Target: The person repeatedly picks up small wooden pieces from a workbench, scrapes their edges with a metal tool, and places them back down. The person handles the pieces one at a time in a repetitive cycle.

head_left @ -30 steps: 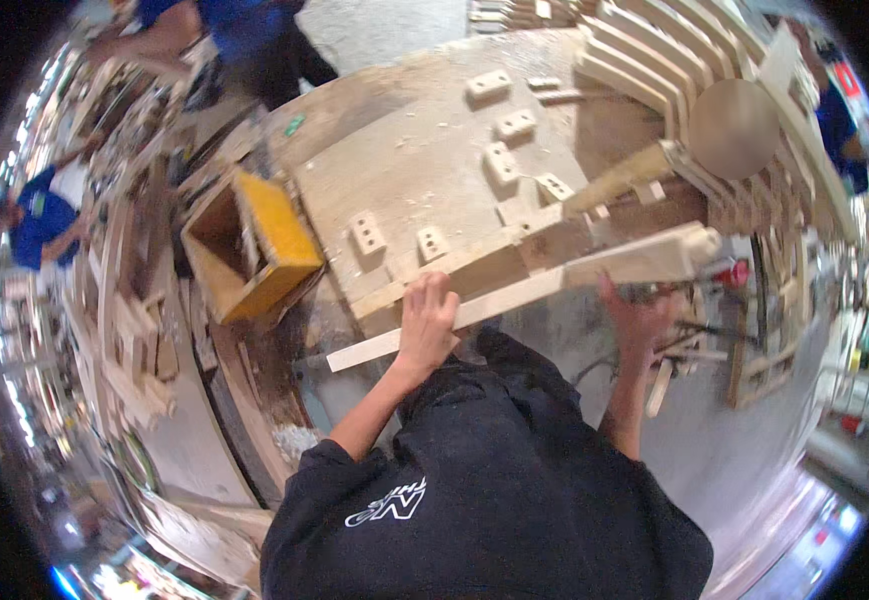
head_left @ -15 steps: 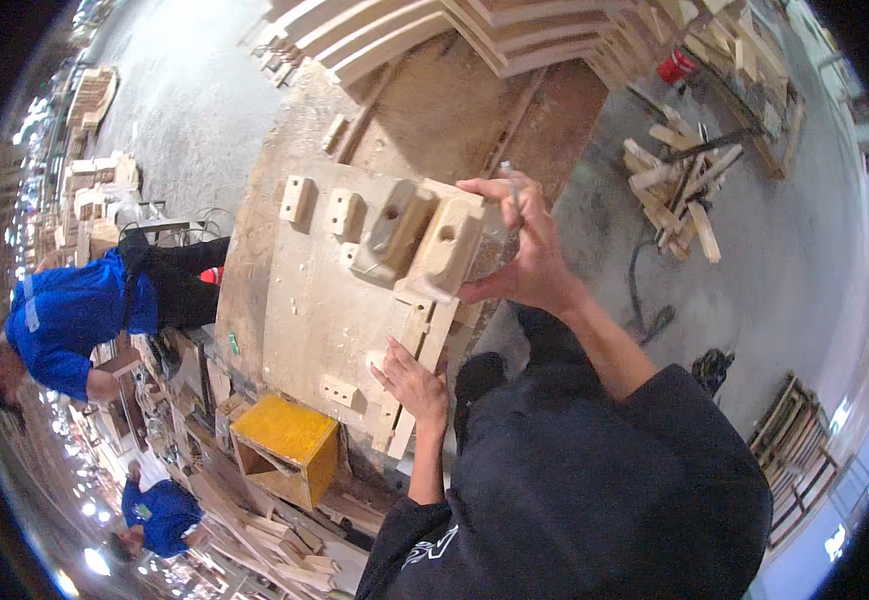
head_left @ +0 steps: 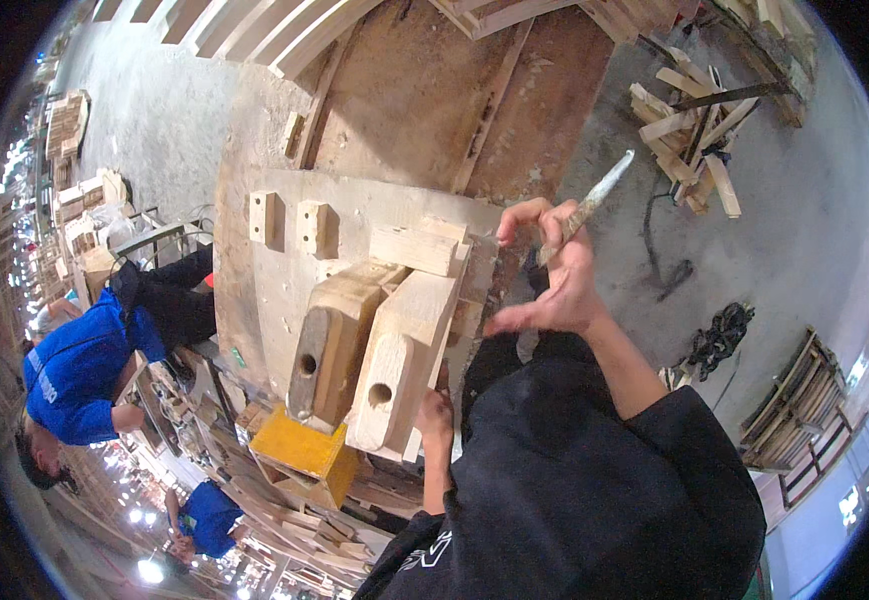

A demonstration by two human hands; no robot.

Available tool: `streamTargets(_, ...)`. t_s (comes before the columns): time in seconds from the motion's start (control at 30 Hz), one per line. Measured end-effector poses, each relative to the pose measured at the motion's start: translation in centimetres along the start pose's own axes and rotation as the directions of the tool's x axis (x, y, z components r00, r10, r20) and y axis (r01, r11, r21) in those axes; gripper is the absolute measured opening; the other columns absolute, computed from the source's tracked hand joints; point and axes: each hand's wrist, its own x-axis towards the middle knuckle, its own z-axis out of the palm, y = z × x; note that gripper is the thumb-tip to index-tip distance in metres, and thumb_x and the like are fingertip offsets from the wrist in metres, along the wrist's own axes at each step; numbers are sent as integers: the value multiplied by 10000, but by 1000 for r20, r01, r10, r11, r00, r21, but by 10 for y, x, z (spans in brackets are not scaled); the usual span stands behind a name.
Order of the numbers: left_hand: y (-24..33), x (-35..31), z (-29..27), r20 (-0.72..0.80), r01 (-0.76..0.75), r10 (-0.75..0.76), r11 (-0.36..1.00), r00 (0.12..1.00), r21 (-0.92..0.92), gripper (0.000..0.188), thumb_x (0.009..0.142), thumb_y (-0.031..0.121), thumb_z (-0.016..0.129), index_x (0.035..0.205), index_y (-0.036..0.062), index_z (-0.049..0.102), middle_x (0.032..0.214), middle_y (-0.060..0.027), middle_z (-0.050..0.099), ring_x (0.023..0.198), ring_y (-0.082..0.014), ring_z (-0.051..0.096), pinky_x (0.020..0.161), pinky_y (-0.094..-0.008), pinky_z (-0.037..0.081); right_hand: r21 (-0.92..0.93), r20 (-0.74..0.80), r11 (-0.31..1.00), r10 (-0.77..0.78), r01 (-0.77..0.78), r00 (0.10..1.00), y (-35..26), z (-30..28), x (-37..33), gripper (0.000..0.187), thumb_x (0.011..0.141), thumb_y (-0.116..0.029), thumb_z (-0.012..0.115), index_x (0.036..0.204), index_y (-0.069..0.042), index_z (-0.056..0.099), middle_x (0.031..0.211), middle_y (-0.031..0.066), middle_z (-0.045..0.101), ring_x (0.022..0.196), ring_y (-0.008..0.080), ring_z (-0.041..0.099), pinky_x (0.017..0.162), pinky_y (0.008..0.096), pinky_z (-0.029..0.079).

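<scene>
In my right hand (head_left: 564, 265) a slim, pale, pointed tool (head_left: 602, 188) is tucked between the fingers; its exact kind is unclear. Thumb and forefinger of that hand stand apart, just right of the wooden parts. A pale wooden part (head_left: 412, 315) points its rounded tenon, with a round hole, toward me. Beside it on the left lies a similar part (head_left: 349, 312) with a darker tenon face, also holed. My left hand (head_left: 436, 415) is against the near right side of the pale part, its fingers mostly hidden. A short wooden block (head_left: 412, 250) lies across the far ends.
Two small drilled blocks (head_left: 262, 218) stand on the workbench board (head_left: 254, 290). Nearby is a yellow wooden box (head_left: 304, 445). Long angled wooden parts (head_left: 254, 35) line the far side. Scrap wood (head_left: 689, 130) is heaped on the floor at right. Two people in blue work at left.
My right hand has come off the pale part and moved right, uncovering the pointed tool. Both tenon ends now appear larger and nearer me. My left hand has passed behind the pale part.
</scene>
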Motion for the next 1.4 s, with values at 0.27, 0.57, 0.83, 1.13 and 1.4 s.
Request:
streamTargets(0.27, -13, -6, 5, 5, -130, 130, 982, 991, 137, 755, 755, 369, 713, 1319, -44, 428, 1036, -245, 509, 1004, -422, 470, 936, -517, 317, -129, 112, 951, -269, 283, 957, -41, 58, 22, 838, 549, -399, 920, 1082, -150, 324, 1309, 193, 486, 1239, 363, 451, 1054, 543, 255)
streamTargets(0.57, -17, -11, 19, 61, 156, -155, 988, 986, -20, 794, 720, 427, 757, 1264, -58, 444, 1046, -210, 534, 1041, -383, 492, 1011, -543, 282, -185, 108, 893, -397, 411, 911, -51, 67, 29, 743, 624, -394, 885, 1057, -97, 359, 1191, 208, 623, 1116, 312, 614, 1101, 548, 237)
streamTargets(0.83, -13, -6, 11, 21, 138, -138, 990, 990, -14, 850, 776, 541, 680, 1335, -23, 375, 1072, -179, 551, 1019, -338, 501, 985, -522, 299, -184, 156, 874, -426, 450, 891, -58, 68, 44, 750, 525, -325, 939, 950, -100, 363, 983, 122, 555, 1024, 270, 633, 1009, 578, 384)
streamTargets(1.13, -16, -10, 11, 26, 79, -79, 997, 997, 7, 757, 731, 438, 711, 1238, -61, 453, 1099, -226, 529, 1041, -381, 472, 970, -517, 306, -98, 201, 923, -348, 372, 916, -53, 59, 38, 778, 551, -369, 923, 981, -99, 333, 1221, 191, 586, 1170, 345, 555, 1120, 571, 241)
streamTargets(1.4, -6, -10, 10, 4, 87, -88, 995, 996, 58, 858, 755, 475, 727, 1332, -46, 365, 1071, -234, 502, 1013, -395, 473, 911, -507, 322, 324, -137, 946, 22, 24, 990, -24, 18, 20, 776, 598, -456, 896, 978, -143, 296, 1215, 291, 547, 1227, 357, 493, 1117, 488, 221)
